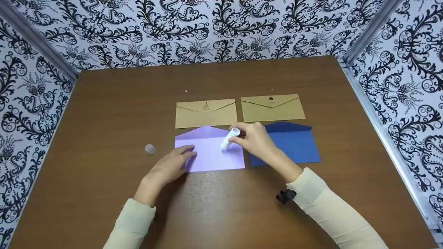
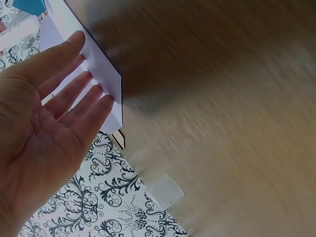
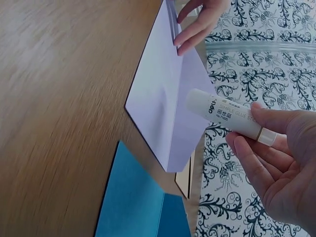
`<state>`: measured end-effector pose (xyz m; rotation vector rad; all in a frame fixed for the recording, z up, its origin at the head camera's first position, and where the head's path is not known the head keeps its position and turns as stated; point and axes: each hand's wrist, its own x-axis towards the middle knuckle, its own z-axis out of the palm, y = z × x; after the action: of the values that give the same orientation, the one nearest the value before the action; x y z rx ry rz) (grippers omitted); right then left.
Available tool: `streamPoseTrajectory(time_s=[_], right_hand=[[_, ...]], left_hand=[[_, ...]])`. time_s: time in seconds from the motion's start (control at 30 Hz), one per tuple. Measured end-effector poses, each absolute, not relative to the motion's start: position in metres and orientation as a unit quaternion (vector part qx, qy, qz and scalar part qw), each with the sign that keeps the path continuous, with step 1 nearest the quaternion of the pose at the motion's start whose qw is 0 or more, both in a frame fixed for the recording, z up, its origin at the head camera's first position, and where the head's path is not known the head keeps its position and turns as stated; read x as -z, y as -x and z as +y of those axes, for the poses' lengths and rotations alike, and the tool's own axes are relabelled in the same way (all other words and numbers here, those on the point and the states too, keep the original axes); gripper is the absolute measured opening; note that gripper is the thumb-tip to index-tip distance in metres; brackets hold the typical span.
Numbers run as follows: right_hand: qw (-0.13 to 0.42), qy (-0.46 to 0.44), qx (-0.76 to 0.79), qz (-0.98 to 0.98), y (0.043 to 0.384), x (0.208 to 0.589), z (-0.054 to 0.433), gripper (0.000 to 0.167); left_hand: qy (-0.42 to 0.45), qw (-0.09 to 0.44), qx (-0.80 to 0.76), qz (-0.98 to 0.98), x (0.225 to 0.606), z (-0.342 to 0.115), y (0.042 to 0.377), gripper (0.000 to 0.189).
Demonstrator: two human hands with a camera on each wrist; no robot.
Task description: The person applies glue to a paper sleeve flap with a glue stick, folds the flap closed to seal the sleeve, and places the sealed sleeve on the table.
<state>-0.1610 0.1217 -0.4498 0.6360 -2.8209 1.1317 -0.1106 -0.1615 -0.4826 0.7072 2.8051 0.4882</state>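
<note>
A lilac envelope (image 1: 211,157) lies on the table with its flap unfolded away from the person. My right hand (image 1: 255,140) grips a white glue stick (image 1: 230,139), tilted over the envelope's right part. In the right wrist view the label on the glue stick (image 3: 222,111) shows, with its uncapped end pointing at the flap. My left hand (image 1: 170,165) rests its fingertips on the envelope's left side, the fingers nearly straight in the left wrist view. The glue stick's translucent cap (image 1: 150,149) stands on the table left of that hand.
A blue envelope (image 1: 294,145) with its flap unfolded lies to the right, partly behind the right forearm. Two tan envelopes (image 1: 206,116), their flaps folded down, lie in a row farther back. Patterned wall panels (image 1: 221,31) border the brown table (image 1: 114,103).
</note>
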Motion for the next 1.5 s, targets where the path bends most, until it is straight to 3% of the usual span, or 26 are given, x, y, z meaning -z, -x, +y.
streamPoseTrajectory(time_s=[0.27, 1.5], right_hand=[[0.007, -0.202, -0.353, -0.914, 0.166, 0.450, 0.107, 0.028], [-0.026, -0.236, -0.281, -0.930, 0.175, 0.449, 0.062, 0.035]], left_hand=[[-0.244, 0.081, -0.160, 0.953, 0.483, -0.160, 0.112, 0.045], [-0.223, 0.096, -0.155, 0.958, 0.484, -0.160, 0.111, 0.044]])
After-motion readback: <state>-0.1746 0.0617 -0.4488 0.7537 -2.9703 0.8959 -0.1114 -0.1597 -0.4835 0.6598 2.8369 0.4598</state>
